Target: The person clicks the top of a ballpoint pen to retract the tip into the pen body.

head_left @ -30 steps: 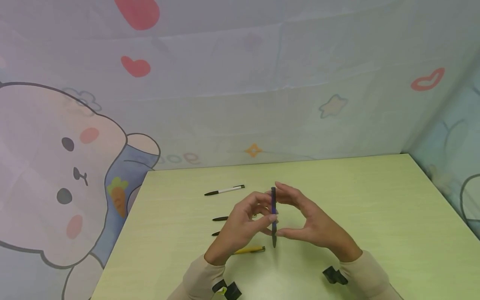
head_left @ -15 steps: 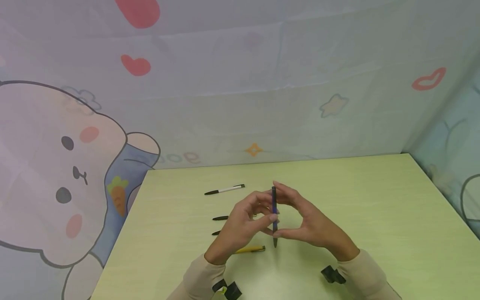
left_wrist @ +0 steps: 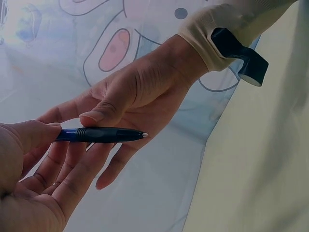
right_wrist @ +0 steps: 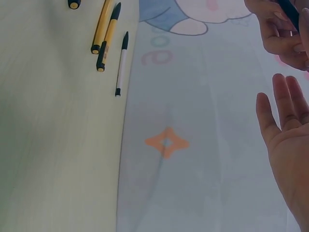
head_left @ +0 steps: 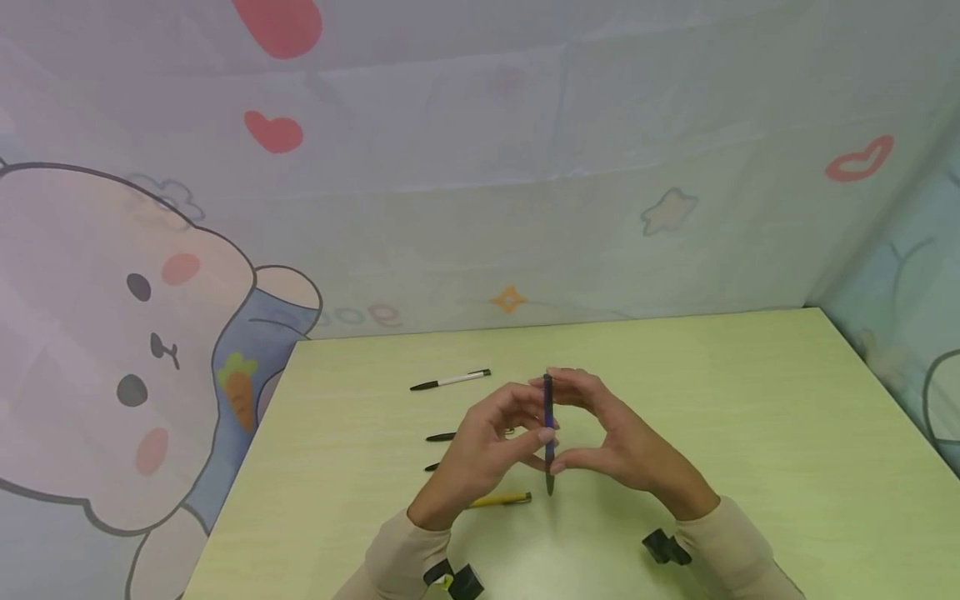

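Observation:
In the head view a blue ballpoint pen [head_left: 549, 417] with a dark grip stands nearly upright, its tip downward. My left hand [head_left: 480, 454] pinches it at mid-length between thumb and fingers. Around its other side curves my right hand [head_left: 637, 450], thumb close to the lower grip and fingertips near the top end. The left wrist view shows the bare metal tip of the pen [left_wrist: 108, 135], with the right thumb [left_wrist: 94, 116] beside the grip; whether it touches cannot be told. Straight right fingers appear in the right wrist view, where the right hand [right_wrist: 294, 159] is cut off.
On the pale green table [head_left: 712, 367] lie a white pen [head_left: 453, 380], a yellow pen [head_left: 502, 500] and two black-tipped pens [head_left: 441, 437] partly hidden behind the left hand. A printed cloth backdrop [head_left: 450, 208] hangs behind the table's far edge.
My right hand has shifted slightly left, its thumb nearer the pen and its fingertips a little lower. The left hand and the pen it holds are almost still.

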Action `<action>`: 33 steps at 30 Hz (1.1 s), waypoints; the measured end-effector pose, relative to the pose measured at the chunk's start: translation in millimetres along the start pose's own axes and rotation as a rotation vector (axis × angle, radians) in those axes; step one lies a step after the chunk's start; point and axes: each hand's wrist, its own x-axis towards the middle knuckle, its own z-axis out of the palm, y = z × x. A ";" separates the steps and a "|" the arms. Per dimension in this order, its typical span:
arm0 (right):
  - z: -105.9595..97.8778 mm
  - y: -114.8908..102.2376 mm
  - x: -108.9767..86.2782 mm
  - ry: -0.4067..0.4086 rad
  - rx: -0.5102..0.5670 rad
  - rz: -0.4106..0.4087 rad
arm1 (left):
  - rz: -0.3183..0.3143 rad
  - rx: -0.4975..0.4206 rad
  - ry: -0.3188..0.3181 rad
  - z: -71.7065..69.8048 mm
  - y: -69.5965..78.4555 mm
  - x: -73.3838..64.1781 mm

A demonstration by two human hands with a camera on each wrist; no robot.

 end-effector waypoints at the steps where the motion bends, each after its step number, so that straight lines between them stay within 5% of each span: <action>1: 0.1 0.3 1.0 0.001 0.006 -0.009 | -0.001 0.000 0.001 0.1 0.5 -0.1; 15: 0.0 -22.6 12.2 0.010 0.005 -0.041 | -0.021 -0.015 0.015 1.6 2.1 0.2; 33: -17.7 0.6 -10.0 0.085 0.050 0.062 | -0.094 0.003 0.029 -1.5 2.6 0.7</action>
